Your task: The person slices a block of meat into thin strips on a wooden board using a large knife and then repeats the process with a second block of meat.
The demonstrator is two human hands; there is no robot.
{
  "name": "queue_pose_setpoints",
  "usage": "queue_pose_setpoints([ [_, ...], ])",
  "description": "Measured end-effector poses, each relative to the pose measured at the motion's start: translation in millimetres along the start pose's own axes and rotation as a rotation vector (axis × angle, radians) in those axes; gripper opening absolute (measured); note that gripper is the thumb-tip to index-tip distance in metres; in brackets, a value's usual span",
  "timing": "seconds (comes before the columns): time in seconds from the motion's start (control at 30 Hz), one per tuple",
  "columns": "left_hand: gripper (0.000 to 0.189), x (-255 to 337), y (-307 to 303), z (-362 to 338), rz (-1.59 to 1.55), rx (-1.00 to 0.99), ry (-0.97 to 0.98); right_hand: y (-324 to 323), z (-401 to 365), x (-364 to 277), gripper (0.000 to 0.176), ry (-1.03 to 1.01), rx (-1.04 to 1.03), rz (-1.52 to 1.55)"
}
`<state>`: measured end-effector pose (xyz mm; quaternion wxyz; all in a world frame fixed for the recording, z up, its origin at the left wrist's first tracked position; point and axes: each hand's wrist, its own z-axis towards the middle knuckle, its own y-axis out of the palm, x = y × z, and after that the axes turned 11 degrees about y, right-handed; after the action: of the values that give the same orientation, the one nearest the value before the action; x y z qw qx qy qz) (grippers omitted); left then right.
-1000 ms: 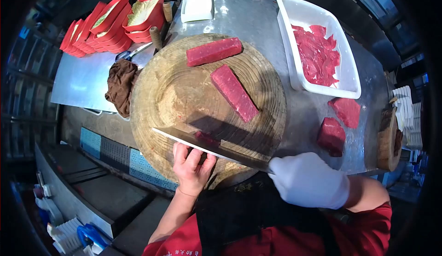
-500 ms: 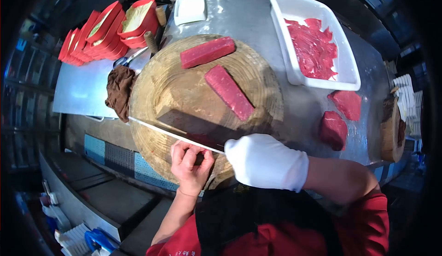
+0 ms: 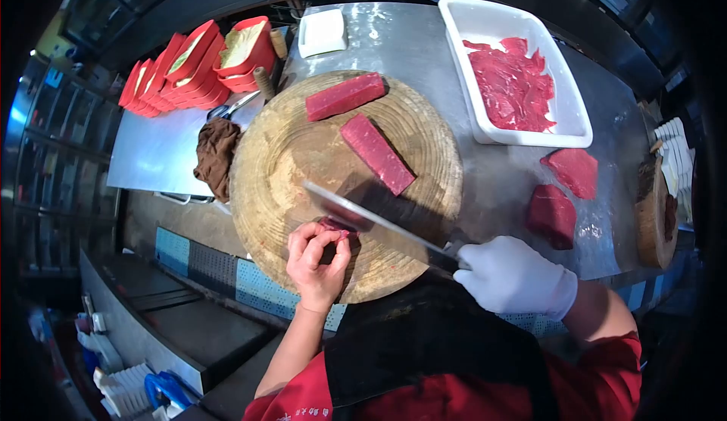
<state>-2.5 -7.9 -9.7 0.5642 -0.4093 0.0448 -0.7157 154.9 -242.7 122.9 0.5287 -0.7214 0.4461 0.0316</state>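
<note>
My right hand [image 3: 515, 275], in a white glove, is closed round the handle of a large knife [image 3: 386, 226]. Its blade slants up and left over the round wooden chopping block [image 3: 265, 145]. The bare fingers of my left hand [image 3: 316, 258] are curled against a small piece of red meat [image 3: 338, 229] near the block's front edge, mostly hidden by the fingers and blade. Farther back on the block lie two long meat strips, one strip [image 3: 344, 96] at the back and another strip [image 3: 377, 154] slanting toward the right.
A white tub [image 3: 575, 110] of sliced meat [image 3: 511, 88] stands at back right, with two meat chunks [image 3: 551, 216] before it. At left are stacked red containers [image 3: 189, 61], scissors [image 3: 238, 105] and a brown cloth [image 3: 217, 156]. A white container [image 3: 322, 32] sits behind the block.
My right hand has moved right with the knife, drawing the blade back across the block. My left hand stays at the small piece of meat. The whole view has shifted slightly.
</note>
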Motion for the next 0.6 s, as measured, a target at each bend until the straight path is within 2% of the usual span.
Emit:
queue_pose_setpoints([
  [0.03, 0.023, 1, -1, 1, -0.007, -0.008, -0.001, 1, -3, 1, 0.020, -0.012, -0.006, -0.001],
  [0.1, 0.021, 2, -4, 4, -0.021, -0.030, 0.044, 1, -11, -3, 0.018, -0.084, 0.246, -0.004],
  [0.17, 0.022, 3, -5, 4, 0.000, -0.026, 0.060, 1, -14, -4, 0.015, -0.077, 0.244, -0.033],
  [0.23, 0.023, 3, -3, 4, 0.015, -0.021, 0.076, 7, -16, 0, 0.015, -0.209, 0.238, -0.123],
  [0.27, 0.025, 3, -2, 3, 0.024, 0.008, 0.087, 8, -18, -2, 0.015, -0.212, 0.235, -0.127],
  [0.47, 0.038, 2, -2, 2, 0.087, -0.021, 0.149, -4, -20, -20, 0.015, -0.082, 0.169, -0.175],
  [0.6, 0.037, 4, -2, 6, 0.089, -0.017, 0.127, -19, -17, -31, 0.015, 0.011, 0.036, -0.223],
])
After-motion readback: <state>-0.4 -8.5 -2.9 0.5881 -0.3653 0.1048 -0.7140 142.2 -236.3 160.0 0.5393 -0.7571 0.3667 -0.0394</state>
